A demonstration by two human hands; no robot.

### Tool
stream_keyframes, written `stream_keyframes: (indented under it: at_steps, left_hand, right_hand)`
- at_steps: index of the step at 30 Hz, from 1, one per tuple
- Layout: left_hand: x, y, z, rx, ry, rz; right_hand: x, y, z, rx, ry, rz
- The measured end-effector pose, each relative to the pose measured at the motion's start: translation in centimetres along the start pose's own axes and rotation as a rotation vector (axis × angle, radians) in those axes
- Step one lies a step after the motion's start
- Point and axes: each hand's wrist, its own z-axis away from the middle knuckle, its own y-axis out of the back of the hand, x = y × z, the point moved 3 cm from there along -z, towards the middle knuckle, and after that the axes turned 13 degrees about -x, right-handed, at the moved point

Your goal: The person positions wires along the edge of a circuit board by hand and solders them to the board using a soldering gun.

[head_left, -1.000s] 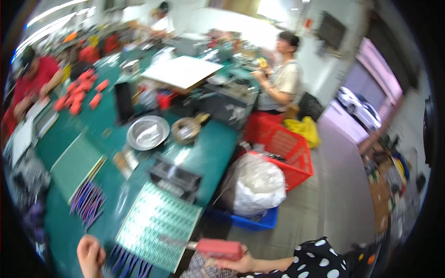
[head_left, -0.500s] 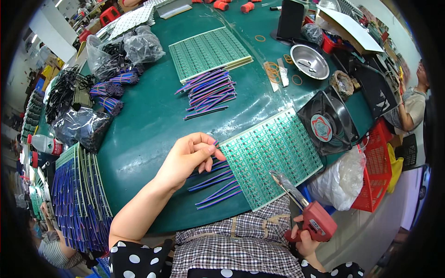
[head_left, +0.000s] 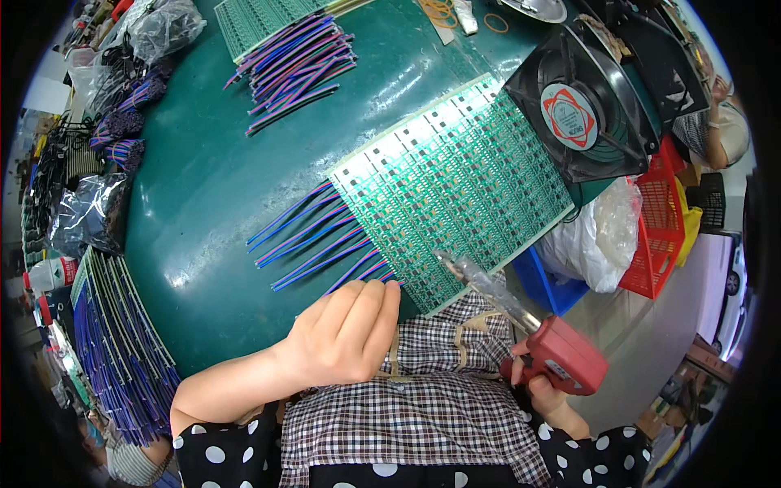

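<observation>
A green panel of small circuit boards lies tilted on the table in front of me. Blue, red and black wires fan out from its left edge. My left hand is closed at the panel's near-left corner, its fingertips at coloured wire ends; the fingers mostly hide what they pinch. My right hand grips a red soldering gun by its handle. The gun's metal tip points up and left, over the panel's near edge; I cannot tell whether it touches.
Loose cut wires lie by another stack of panels at the far side. A black fan stands right of the panel. Wired boards hang at the left. Right: a blue bin, white bag and red crate.
My left hand has moved down toward me, from the panel's upper-left edge to its near corner. The view has shifted, and more wires show along the left edge. The right hand keeps the soldering gun.
</observation>
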Motion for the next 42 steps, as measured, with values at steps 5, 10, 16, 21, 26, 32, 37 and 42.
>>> stream_keyframes:
  at_steps: [5, 10, 16, 21, 26, 32, 37, 42]
  left_hand:
    - [0.5, -0.7, -0.1, 0.031, -0.002, 0.004]
    - [0.9, -0.7, 0.3, 0.035, -0.030, -0.038]
    - [0.8, -0.7, 0.2, 0.004, -0.027, -0.033]
    - [0.7, -0.7, 0.2, -0.030, -0.049, -0.100]
    - [0.7, -0.7, 0.2, -0.031, -0.059, -0.099]
    - [0.8, -0.5, 0.2, -0.053, -0.059, -0.107]
    - [0.9, -0.6, 0.1, -0.056, -0.060, -0.120]
    - [1.0, -0.7, 0.2, -0.043, -0.048, -0.102]
  right_hand:
    - [1.8, 0.6, 1.6, 0.084, -0.156, 0.380]
    - [1.8, 0.4, 1.6, -0.010, -0.127, 0.286]
    - [2.6, 1.2, 2.7, 0.004, -0.083, 0.532]
    - [1.2, 0.8, 1.5, -0.124, 0.168, 0.877]
    - [2.0, 1.2, 2.1, -0.090, -0.142, 0.572]
    - [0.9, 0.4, 0.3, -0.211, 0.276, 0.964]
    - [2.7, 0.9, 2.1, -0.126, 0.146, 0.854]
    - [2.9, 1.6, 2.3, -0.078, 0.009, 0.616]
